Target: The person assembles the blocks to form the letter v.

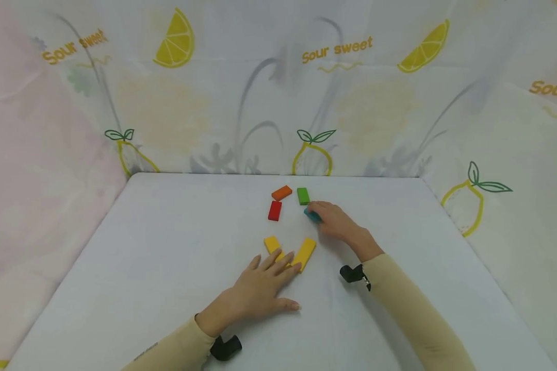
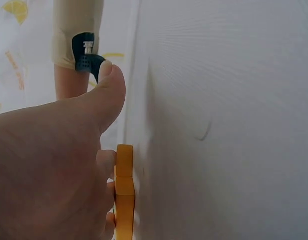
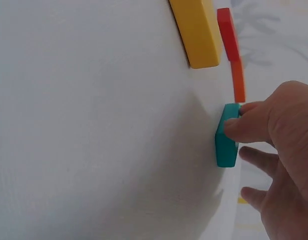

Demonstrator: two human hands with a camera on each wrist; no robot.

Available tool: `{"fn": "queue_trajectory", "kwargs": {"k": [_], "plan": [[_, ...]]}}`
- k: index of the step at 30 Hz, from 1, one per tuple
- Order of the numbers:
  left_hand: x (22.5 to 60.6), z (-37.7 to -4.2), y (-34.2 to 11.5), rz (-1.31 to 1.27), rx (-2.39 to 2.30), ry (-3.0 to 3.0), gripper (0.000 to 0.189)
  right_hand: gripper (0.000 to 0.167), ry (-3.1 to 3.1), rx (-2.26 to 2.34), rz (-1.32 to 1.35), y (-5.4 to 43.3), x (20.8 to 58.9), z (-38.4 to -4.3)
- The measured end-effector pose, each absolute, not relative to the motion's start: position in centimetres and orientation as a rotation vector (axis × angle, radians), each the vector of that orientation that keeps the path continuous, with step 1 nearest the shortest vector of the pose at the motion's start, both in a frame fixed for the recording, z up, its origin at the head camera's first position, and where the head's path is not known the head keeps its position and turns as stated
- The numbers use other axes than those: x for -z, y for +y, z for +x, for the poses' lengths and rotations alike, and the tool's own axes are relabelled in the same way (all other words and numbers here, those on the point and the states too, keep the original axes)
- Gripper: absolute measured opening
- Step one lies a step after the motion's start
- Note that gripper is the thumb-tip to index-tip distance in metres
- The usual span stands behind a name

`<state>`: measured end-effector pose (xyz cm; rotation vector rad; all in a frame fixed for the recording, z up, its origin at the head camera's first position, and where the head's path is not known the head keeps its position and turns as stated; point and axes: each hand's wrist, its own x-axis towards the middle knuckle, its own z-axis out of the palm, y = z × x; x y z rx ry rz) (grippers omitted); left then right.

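Note:
My right hand [image 1: 336, 221] pinches a blue-green block [image 1: 312, 215] between thumb and fingers. In the right wrist view the thumb presses on the face of this blue-green block [image 3: 225, 150], while other fingers extend beyond it. My left hand [image 1: 260, 289] is spread out, fingertips resting on two yellow blocks, a left one [image 1: 271, 242] and a right one [image 1: 306, 251]. These two slant towards each other in a V, their near ends partly hidden by the fingers. Just beyond the blue-green block lies a green block [image 1: 303, 196].
A red block [image 1: 275, 211] and an orange block [image 1: 281, 193] lie to the left of the green one, at an angle to each other. All lie on the white table [image 1: 176, 247]. A printed cloth [image 1: 260, 93] hangs behind the table's far edge.

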<state>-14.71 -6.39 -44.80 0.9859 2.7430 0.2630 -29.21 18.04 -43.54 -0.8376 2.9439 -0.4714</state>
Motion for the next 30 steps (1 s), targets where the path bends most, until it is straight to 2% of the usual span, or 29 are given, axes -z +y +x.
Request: {"fn": "queue_trajectory", "kwargs": {"k": [8,23,30], "plan": [[44.7,-14.7,-6.5,1.009,-0.264,2.767,0.084,0.049,2.855,0.435,-0.721,17.9,42.3,-29.2],[45.1,-14.8,-6.6,1.008,-0.235,2.756,0.091,0.048,2.897,0.390,-0.700,17.9,42.9,-28.7],[45.1,-14.8,-6.4,0.985,-0.217,2.738,0.092,0.042,2.921,0.426,-0.675,18.0,43.1,-28.6]]}}
